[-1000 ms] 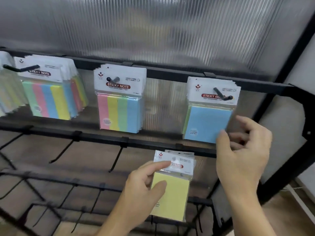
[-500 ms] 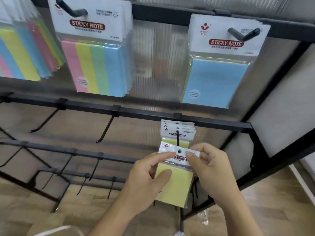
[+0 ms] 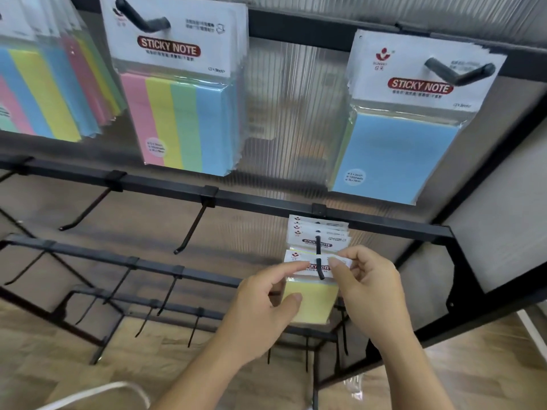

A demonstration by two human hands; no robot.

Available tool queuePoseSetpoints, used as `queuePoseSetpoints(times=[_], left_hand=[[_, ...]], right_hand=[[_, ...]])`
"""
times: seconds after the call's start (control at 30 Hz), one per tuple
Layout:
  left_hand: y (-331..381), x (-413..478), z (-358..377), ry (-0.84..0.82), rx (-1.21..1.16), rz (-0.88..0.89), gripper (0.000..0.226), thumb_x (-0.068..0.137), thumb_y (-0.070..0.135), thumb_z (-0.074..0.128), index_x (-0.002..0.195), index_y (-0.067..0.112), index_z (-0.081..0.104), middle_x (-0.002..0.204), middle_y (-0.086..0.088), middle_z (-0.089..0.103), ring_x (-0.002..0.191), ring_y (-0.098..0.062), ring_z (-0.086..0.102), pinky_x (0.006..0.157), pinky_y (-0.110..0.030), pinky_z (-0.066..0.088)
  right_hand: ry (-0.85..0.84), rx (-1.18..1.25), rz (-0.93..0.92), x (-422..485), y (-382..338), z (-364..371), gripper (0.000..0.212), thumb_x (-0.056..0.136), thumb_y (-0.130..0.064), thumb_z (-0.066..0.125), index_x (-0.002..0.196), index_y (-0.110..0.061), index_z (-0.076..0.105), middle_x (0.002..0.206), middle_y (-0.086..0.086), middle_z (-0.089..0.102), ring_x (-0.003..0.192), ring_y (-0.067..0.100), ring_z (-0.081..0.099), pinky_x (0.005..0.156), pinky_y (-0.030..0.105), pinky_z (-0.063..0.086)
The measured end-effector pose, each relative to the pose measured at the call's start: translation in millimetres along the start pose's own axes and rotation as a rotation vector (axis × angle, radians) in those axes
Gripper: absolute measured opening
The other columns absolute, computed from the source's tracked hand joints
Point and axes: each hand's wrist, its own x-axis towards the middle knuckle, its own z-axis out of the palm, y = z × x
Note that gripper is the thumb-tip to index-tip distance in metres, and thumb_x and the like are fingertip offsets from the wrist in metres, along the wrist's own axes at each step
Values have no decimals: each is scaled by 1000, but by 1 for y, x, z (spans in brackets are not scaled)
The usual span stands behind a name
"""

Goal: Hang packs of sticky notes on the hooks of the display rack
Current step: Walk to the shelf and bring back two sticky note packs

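Observation:
A yellow sticky-note pack (image 3: 313, 303) with a white header card hangs on the tip of a black hook (image 3: 318, 258) on the rack's second bar (image 3: 254, 204). My left hand (image 3: 263, 306) pinches the pack's left side, thumb on the yellow pad, forefinger on the header. My right hand (image 3: 370, 288) pinches the header's right edge. Behind it, several more yellow packs (image 3: 318, 232) sit further back on the same hook.
The top bar carries a blue pack stack (image 3: 393, 155), a four-colour pack stack (image 3: 183, 119) and striped packs (image 3: 44, 90) at far left. Bare hooks (image 3: 192, 229) stick out from the second and lower bars. Wooden floor lies below; a white wall stands right.
The camera has moved down and closer. My right hand came from the blue packs to the yellow pack's header, and the pack's hole now sits over the hook's tip.

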Motion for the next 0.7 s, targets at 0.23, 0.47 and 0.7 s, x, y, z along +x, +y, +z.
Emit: queuePoseSetpoints(times=[0.23, 0.47, 0.7], left_hand=[[11, 20, -8, -13, 286, 34, 50, 96, 22, 57, 140, 42, 45, 131, 22, 49, 122, 3, 43, 104, -24, 42], [26, 0, -39, 105, 396, 61, 46, 99, 29, 52, 142, 40, 43, 132, 26, 44, 117, 6, 45, 96, -16, 45], [23, -68, -120, 485, 563, -60, 41, 98, 32, 50, 139, 35, 48, 133, 20, 47, 108, 3, 50, 100, -24, 44]], right_hand=[[115, -268, -130, 17, -11, 0, 17, 89, -16, 66, 75, -26, 62, 81, -8, 62, 75, 3, 57, 64, 10, 39], [185, -347, -333, 5, -52, -6, 14, 87, -14, 65, 100, -17, 68, 96, -3, 55, 88, 12, 51, 73, 21, 35], [-332, -236, -724, -16, -112, 78, 34, 92, -30, 53, 119, -15, 66, 113, -11, 58, 103, -6, 44, 90, -2, 26]])
